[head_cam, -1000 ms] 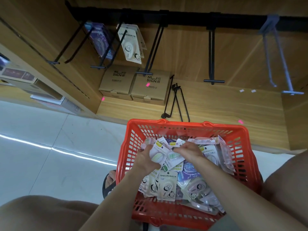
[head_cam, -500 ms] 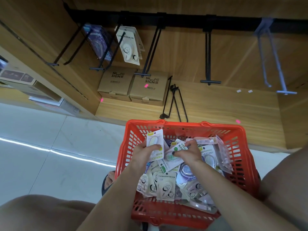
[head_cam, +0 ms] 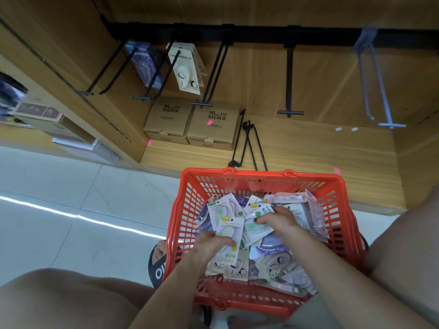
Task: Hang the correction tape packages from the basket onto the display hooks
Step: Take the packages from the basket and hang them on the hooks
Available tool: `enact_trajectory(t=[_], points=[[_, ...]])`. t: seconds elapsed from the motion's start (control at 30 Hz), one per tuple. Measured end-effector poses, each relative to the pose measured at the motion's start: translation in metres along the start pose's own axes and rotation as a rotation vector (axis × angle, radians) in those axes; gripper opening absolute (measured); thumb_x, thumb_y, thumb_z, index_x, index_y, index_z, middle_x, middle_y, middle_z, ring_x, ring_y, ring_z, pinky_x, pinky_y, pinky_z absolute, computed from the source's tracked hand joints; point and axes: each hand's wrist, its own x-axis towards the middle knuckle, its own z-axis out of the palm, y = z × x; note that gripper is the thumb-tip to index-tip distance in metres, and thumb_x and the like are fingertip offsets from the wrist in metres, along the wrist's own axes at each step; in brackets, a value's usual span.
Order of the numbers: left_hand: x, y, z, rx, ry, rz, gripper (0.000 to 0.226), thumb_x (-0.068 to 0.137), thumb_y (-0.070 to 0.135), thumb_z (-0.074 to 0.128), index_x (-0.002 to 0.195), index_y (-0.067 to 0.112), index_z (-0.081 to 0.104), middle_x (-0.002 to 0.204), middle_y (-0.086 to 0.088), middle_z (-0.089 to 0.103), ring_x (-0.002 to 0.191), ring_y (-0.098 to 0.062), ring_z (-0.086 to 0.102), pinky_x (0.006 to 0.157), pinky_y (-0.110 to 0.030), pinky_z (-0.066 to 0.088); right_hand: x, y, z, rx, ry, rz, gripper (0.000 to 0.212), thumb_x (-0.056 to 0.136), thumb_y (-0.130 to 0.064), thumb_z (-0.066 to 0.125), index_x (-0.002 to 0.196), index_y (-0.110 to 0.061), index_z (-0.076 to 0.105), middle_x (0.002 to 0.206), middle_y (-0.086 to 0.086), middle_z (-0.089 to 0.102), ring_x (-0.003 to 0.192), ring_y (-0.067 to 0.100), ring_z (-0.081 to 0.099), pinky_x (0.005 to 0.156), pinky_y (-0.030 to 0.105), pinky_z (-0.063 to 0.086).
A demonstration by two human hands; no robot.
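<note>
Left hand [head_cam: 209, 245] pinches one yellow-tab package [head_cam: 229, 230]; right hand [head_cam: 278, 222] grips one green package [head_cam: 255, 227]; one red basket [head_cam: 190, 186].

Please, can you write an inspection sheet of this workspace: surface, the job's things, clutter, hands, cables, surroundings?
Surface: wooden shelf base under a black hook rail.
Job's things: red plastic basket full of correction tape packages; white packages and purple packages already hang on hooks; other hooks bare.
Clutter: two brown cardboard boxes; loose black hooks lying on the shelf.
Hands: left hand pinches a yellow-green package; right hand grips a green package.
Cables: nothing seen.
Surroundings: white tiled floor.
</note>
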Motion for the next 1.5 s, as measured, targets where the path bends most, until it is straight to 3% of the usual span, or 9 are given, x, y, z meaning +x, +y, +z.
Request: enact_trajectory(t=[0.13, 0.27, 0.6, 0.7, 0.9, 1.07, 1.2, 1.3, 1.5], points=[[0.004, -0.003, -0.007, -0.052, -0.023, 0.008, 0.051, 0.053, 0.024, 0.09, 0.102, 0.018, 0.078, 0.094, 0.0, 0.082, 0.091, -0.022, 0.079, 0.091, -0.043, 0.062, -0.004, 0.0, 0.0, 0.021, -0.027, 0.022, 0.094, 0.079, -0.006, 0.086, 0.159, -0.012, 0.037, 0.158, 0.01, 0.045, 0.138, 0.034, 0.051, 0.092, 0.039, 0.049], [0.008, -0.003, -0.009, -0.143, -0.046, 0.021, 0.042, 0.07, 0.015, 0.09, 0.109, 0.019, 0.074, 0.099, -0.001, 0.082, 0.089, -0.02, 0.079, 0.07, -0.032, 0.062, -0.004, 0.0, 0.002, 0.07, -0.022, 0.052, 0.093, 0.077, -0.001, 0.085, 0.157, -0.013, 0.04, 0.148, 0.012, 0.055, 0.125, 0.035, 0.06, 0.096, 0.046, 0.059], [0.021, 0.012, -0.01, 0.05, 0.057, 0.194, 0.036, 0.081, 0.017, 0.087, 0.108, 0.031, 0.068, 0.096, 0.009, 0.077, 0.081, -0.011, 0.076, 0.059, -0.024, 0.058, -0.008, -0.004, 0.0, 0.04, -0.056, 0.069, 0.073, 0.076, -0.002, 0.083, 0.141, -0.007, 0.051, 0.128, 0.009, 0.063, 0.107, 0.03, 0.067, 0.082, 0.04, 0.061], [0.027, 0.023, -0.014, 0.035, 0.094, 0.202, 0.034, 0.081, 0.013, 0.087, 0.102, 0.032, 0.067, 0.096, 0.005, 0.076, 0.074, -0.012, 0.076, 0.055, -0.026, 0.059, -0.009, -0.005, -0.001, -0.036, -0.064, 0.05, 0.062, 0.075, -0.007, 0.083, 0.13, -0.01, 0.054, 0.124, 0.005, 0.06, 0.112, 0.03, 0.064, 0.093, 0.047, 0.06], [0.044, 0.039, -0.022, 0.061, 0.185, 0.157, 0.029, 0.086, 0.023, 0.084, 0.102, 0.026, 0.06, 0.092, 0.0, 0.067, 0.077, -0.02, 0.068, 0.057, -0.029, 0.056, -0.011, -0.009, -0.004, 0.029, -0.039, 0.032, 0.092, 0.076, -0.011, 0.083, 0.157, -0.015, 0.038, 0.155, 0.008, 0.044, 0.136, 0.033, 0.049, 0.106, 0.051, 0.052], [0.057, 0.053, -0.024, 0.388, 0.234, 0.187, 0.06, 0.09, 0.037, 0.076, 0.14, 0.01, 0.056, 0.112, -0.004, 0.06, 0.089, -0.018, 0.062, 0.063, -0.027, 0.049, -0.014, -0.014, -0.005, 0.136, -0.072, 0.036, 0.051, 0.08, -0.007, 0.081, 0.127, -0.01, 0.062, 0.128, 0.009, 0.066, 0.115, 0.03, 0.064, 0.093, 0.045, 0.057], [0.065, 0.062, -0.019, 0.357, 0.152, 0.114, 0.054, 0.095, 0.035, 0.07, 0.14, 0.008, 0.056, 0.099, 0.003, 0.058, 0.074, -0.005, 0.052, 0.054, -0.022, 0.04, -0.021, -0.016, -0.004, 0.306, -0.163, 0.04, 0.031, 0.087, -0.006, 0.076, 0.118, -0.009, 0.069, 0.12, 0.005, 0.07, 0.107, 0.024, 0.069, 0.083, 0.041, 0.061], [0.068, 0.065, -0.017, 0.343, 0.154, 0.11, 0.031, 0.093, 0.033, 0.074, 0.116, 0.016, 0.061, 0.089, 0.006, 0.063, 0.072, -0.006, 0.058, 0.045, -0.018, 0.043, -0.025, -0.015, -0.003, 0.373, -0.208, 0.052, 0.029, 0.091, -0.007, 0.073, 0.119, -0.008, 0.071, 0.119, 0.007, 0.073, 0.109, 0.029, 0.072, 0.099, 0.049, 0.059], [0.07, 0.076, -0.012, 0.415, 0.163, 0.134, 0.034, 0.083, 0.027, 0.084, 0.106, 0.011, 0.063, 0.103, -0.008, 0.07, 0.093, -0.023, 0.067, 0.075, -0.029, 0.051, -0.027, -0.011, -0.001, 0.436, -0.21, 0.052, 0.031, 0.091, -0.005, 0.072, 0.122, -0.004, 0.071, 0.122, 0.009, 0.071, 0.108, 0.029, 0.071, 0.096, 0.048, 0.06]])
